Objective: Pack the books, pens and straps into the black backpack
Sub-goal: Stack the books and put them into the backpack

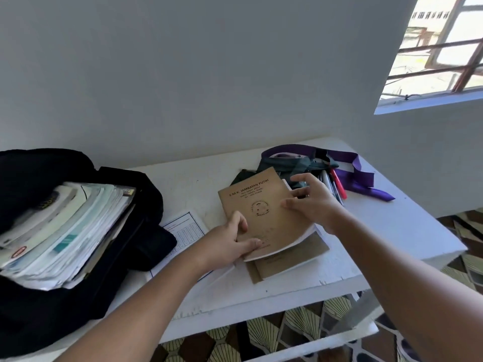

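The backpack (pixel 39 296) lies open on the left of the white bench (pixel 392 231), its mouth turned toward the camera and already stuffed with a thick stack of books (pixel 60 231) and papers. A printed sheet (pixel 187 231) lies flat on the bench, partly under the bag's right edge.

Right of centre is a small pile of brown exercise books. The top book (pixel 264 218) is tilted, its near left edge lifted off the lower book (pixel 295 257) beneath it, with white pages showing along the lifted edge. The left hand (pixel 232 244) has its grip closed on the top book's near left corner, thumb on the cover and fingers curled under the edge. The right hand (pixel 311 202) holds the same book at its far right edge: the thumb presses on the cover and the fingers wrap round the edge.

Behind the books, at the far right of the bench, lie the straps: a dark green strap (pixel 295 163) tangled over a purple strap (pixel 366 176) whose end trails to the right. Several pens (pixel 335 186), one red, lie just beside the right hand, between the books and the purple strap.

A barred window (pixel 439 48) is at the upper right, and patterned floor (pixel 287 327) shows below the bench.
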A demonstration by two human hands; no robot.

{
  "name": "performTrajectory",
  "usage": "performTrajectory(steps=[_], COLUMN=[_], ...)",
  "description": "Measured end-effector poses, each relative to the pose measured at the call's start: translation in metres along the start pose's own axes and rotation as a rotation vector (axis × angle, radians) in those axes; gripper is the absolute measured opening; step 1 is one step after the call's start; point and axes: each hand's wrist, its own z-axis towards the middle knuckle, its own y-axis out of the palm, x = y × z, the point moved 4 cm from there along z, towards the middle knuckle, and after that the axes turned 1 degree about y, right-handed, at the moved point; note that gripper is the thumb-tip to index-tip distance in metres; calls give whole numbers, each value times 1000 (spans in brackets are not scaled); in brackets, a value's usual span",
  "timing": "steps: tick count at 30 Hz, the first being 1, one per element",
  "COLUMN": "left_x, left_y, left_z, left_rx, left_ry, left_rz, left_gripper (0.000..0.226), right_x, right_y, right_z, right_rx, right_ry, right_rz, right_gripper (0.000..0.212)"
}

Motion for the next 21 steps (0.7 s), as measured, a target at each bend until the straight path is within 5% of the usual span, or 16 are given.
performTrajectory(steps=[3, 7, 10, 14, 21], left_x=[12, 28, 20, -18, -63], left_y=[9, 11, 2, -28, -65], left_z=[1, 5, 4, -4, -25], left_rx=[-115, -130, -51, 162, 134], left_ry=[-32, 12, 0, -67, -253], left_rz=[204, 348, 351, 459, 632], left_gripper=[46, 47, 39, 32, 38], right_x=[0, -12, -30, -43, -44], right_y=[-1, 6, 36, 93, 177], right_z=[-5, -11, -18, -26, -28], right_rx=[-11, 98, 39, -148, -369], right_ry=[-29, -99, -253, -231, -132], right_rz=[-322, -753, -643, -329, -621], right_gripper=[52, 68, 55, 29, 59])
